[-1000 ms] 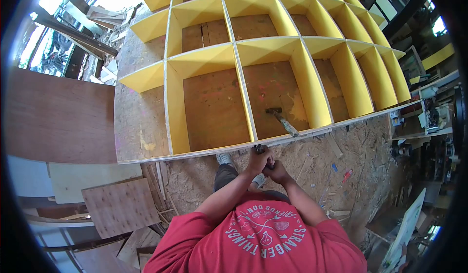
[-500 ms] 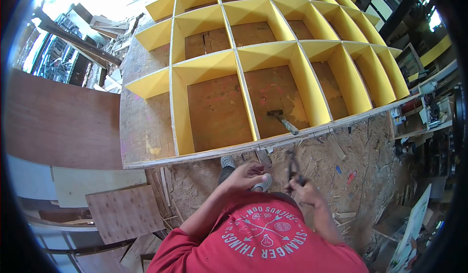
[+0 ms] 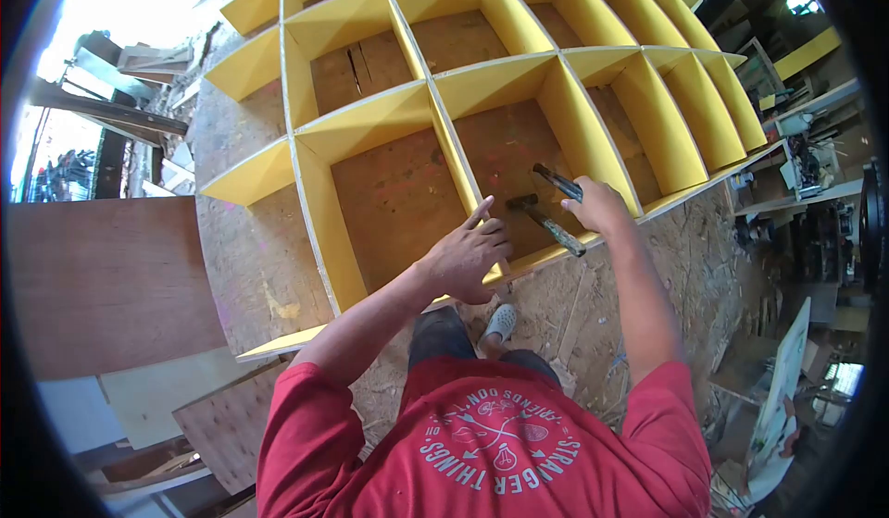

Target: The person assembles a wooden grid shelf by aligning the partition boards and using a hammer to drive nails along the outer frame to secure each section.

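My left hand (image 3: 468, 254) is at the near end of a yellow divider (image 3: 451, 148), its index finger stretched along the divider's top edge and the other fingers loosely bent. In my right hand (image 3: 600, 207) is a dark pincer-like tool (image 3: 558, 183), its head pointing up and left over the near compartment. Below that tool a hammer (image 3: 551, 227) with a worn handle lies in the same compartment, its handle towards the near edge. The yellow grid stands on a stained wooden board (image 3: 269, 268).
A brown plywood sheet (image 3: 106, 282) is at the left, with more boards (image 3: 222, 421) below it. Wood scraps and shavings cover the ground (image 3: 574, 324). Shelves with tools (image 3: 815, 194) stand at the right. A pale board (image 3: 782, 398) leans at the lower right.
Both hands have moved up from near my body to the grid. The dark tool has come over the compartment in my right hand. My left hand has reached the divider. The view has shifted.
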`<action>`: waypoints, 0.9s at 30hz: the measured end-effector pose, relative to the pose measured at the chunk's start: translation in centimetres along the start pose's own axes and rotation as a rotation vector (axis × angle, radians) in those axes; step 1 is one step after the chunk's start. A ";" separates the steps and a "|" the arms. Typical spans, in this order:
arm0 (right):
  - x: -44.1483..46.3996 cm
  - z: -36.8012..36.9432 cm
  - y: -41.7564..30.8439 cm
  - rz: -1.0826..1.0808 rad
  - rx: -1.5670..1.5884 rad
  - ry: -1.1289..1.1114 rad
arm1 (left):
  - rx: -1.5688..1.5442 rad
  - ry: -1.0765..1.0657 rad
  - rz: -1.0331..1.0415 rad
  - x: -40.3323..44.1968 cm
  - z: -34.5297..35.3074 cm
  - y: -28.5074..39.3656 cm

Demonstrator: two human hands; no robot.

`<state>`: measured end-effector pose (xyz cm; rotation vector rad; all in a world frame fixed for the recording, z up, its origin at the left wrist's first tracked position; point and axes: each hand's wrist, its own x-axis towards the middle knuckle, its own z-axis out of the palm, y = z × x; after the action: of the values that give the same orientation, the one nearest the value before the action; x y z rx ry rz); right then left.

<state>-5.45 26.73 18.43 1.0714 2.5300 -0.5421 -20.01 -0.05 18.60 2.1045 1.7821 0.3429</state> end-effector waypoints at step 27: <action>-10.0 -7.7 -5.1 0.379 0.612 -0.402 | -0.236 -0.074 0.293 1.8 -1.0 -8.0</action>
<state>-3.83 20.96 30.65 1.4220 1.7848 -1.3108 -27.29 3.00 16.05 2.1737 1.3198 0.5173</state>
